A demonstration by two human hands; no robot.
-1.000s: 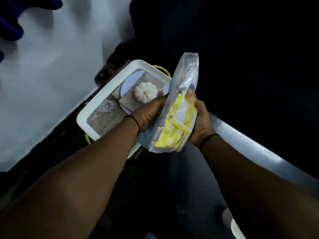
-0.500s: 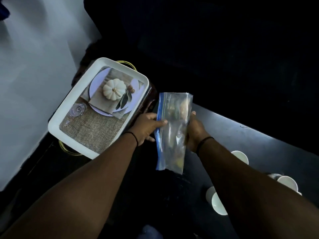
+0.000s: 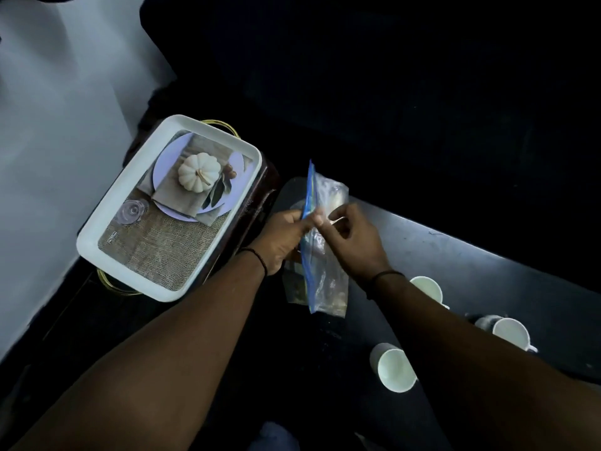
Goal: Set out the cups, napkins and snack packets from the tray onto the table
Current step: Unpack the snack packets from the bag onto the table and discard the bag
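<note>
A clear zip bag [image 3: 325, 275] with a blue seal strip holds snack packets and hangs over the dark table [image 3: 487, 265]. My left hand [image 3: 283, 239] pinches the blue strip on its left side. My right hand [image 3: 351, 239] pinches the bag's mouth from the right, fingers curled. The white tray [image 3: 94, 232] with a printed pumpkin picture sits to the left, with nothing loose in it. Three white cups stand on the table: one [image 3: 395, 369] near my right forearm, one [image 3: 427, 288] behind it, one [image 3: 509, 333] farther right.
The tray rests on a dark box [image 3: 257, 203] with yellow wire handles showing beneath. A pale wall [image 3: 48, 125] fills the left. The area behind the table is dark and unreadable.
The bag has turned edge-on and dropped lower over the table. Both hands have moved to its blue-sealed mouth. The view has panned right, bringing a third cup into sight.
</note>
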